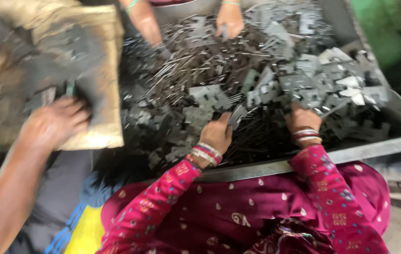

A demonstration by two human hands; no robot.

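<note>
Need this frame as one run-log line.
left hand: holds flat grey metal piece | right hand: in pile of flat grey metal stampings | grey metal tray | other hands nearby

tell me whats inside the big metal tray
The metal tray holds a heap of grey flat metal plates and thin dark rods. The left hand grips one plate. The tray floor is covered.

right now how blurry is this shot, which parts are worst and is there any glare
Head view: motion blur smears the whole frame; the brown cardboard and the other person's arm at lower left are worst. The left hand and its flat metal piece stay fairly readable; the right hand is half buried among grey metal plates. Pale sheen on the plates, no hard glare; the green patch at top right is featureless.
</note>
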